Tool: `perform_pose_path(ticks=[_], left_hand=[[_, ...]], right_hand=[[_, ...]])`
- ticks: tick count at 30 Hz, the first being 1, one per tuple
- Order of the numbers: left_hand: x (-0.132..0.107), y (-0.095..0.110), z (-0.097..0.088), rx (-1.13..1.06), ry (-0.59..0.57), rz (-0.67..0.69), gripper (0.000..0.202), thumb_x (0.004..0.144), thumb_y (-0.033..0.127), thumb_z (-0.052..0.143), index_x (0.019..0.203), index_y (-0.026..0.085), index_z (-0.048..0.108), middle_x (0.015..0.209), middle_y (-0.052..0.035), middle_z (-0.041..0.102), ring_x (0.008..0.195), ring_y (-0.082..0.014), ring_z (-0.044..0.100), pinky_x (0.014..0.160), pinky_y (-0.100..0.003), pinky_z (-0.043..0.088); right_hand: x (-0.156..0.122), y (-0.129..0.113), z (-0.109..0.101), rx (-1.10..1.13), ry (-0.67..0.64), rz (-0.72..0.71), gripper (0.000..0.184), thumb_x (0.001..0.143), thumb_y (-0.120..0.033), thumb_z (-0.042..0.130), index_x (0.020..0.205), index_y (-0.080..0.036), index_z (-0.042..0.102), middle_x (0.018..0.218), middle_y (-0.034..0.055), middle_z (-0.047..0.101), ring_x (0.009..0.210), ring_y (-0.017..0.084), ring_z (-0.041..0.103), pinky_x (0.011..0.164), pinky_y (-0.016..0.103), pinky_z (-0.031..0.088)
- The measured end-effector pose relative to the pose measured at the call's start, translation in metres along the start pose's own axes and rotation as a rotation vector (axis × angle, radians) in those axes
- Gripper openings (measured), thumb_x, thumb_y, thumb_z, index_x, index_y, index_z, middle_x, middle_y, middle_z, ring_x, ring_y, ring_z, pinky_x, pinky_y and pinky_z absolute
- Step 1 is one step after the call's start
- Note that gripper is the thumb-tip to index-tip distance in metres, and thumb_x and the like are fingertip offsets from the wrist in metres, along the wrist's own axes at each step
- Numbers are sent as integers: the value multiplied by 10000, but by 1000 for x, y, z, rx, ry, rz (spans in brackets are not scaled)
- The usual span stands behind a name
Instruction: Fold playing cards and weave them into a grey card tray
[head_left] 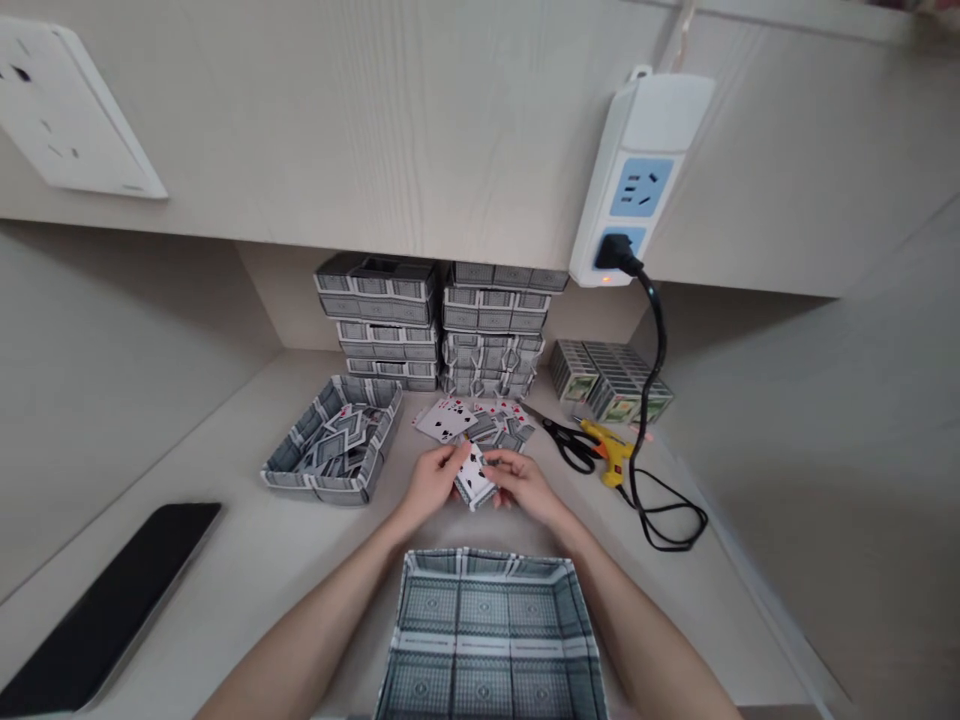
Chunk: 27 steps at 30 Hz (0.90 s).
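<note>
My left hand (435, 480) and my right hand (521, 482) are both closed on a playing card piece (474, 478), held face up between them with black spades showing; its edge looks folded with patterned card backs. Just beyond my fingers lies a loose pile of playing cards (446, 420), some face up, some face down. Close to my body, between my forearms, stands an open box made of card backs (484, 645), grey-green and patterned. To the left sits a smaller card tray (358, 488) filled with folded cards (341, 445).
Stacks of card boxes (386, 310) stand at the back. Right of the pile are black scissors (574, 445) and a yellow glue gun (613, 460), its cord running to a power strip (637, 180). Card packs (615, 385) stand behind. A black flat device (112, 600) lies left.
</note>
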<state>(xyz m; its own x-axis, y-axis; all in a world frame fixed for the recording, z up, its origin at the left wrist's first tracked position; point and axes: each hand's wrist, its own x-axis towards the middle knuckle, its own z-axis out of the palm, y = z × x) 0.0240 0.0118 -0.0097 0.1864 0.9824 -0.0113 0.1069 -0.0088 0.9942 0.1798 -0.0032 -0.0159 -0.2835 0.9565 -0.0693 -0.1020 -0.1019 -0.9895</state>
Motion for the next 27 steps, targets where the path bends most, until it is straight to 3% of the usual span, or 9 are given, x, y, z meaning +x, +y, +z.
perform_pose_path(ticks=[5,9,13,16,22,27], left_hand=[[-7,-1,4,0,-25,111,325,709,419,503,869,138,539,613,15,546,439,-84,467,395,-192,392],[-9,-2,4,74,-28,158,331,747,397,460,976,161,506,667,13,552,419,-74,449,394,-189,377],[-10,-4,5,173,63,218,332,768,374,433,1021,168,497,691,-5,583,504,-102,498,492,-206,401],[-13,-3,7,183,124,256,325,776,358,423,1035,167,474,763,-26,607,631,-129,544,580,-222,419],[-18,-2,7,244,201,261,216,785,352,399,906,184,459,610,26,548,535,-103,503,508,-192,376],[-16,-5,4,287,167,251,201,797,362,371,761,183,454,542,43,476,498,-91,451,488,-187,339]], right_hand=[[2,2,-2,91,65,-46,341,641,-382,617,861,-163,477,530,-47,560,372,86,517,340,172,351],[1,3,-1,185,40,-58,367,650,-388,613,896,-194,421,610,-40,578,449,119,580,396,201,429],[0,3,2,213,0,-63,441,668,-375,603,1002,-224,359,638,-42,582,499,141,608,431,228,469],[1,4,5,210,-16,-55,426,678,-408,586,981,-222,352,602,-45,580,469,137,598,418,232,470],[-1,4,11,216,-101,-28,356,715,-452,525,882,-234,299,488,-89,528,427,140,582,408,243,467],[-3,5,11,232,-141,10,340,735,-470,484,832,-237,256,483,-94,522,419,140,578,404,240,458]])
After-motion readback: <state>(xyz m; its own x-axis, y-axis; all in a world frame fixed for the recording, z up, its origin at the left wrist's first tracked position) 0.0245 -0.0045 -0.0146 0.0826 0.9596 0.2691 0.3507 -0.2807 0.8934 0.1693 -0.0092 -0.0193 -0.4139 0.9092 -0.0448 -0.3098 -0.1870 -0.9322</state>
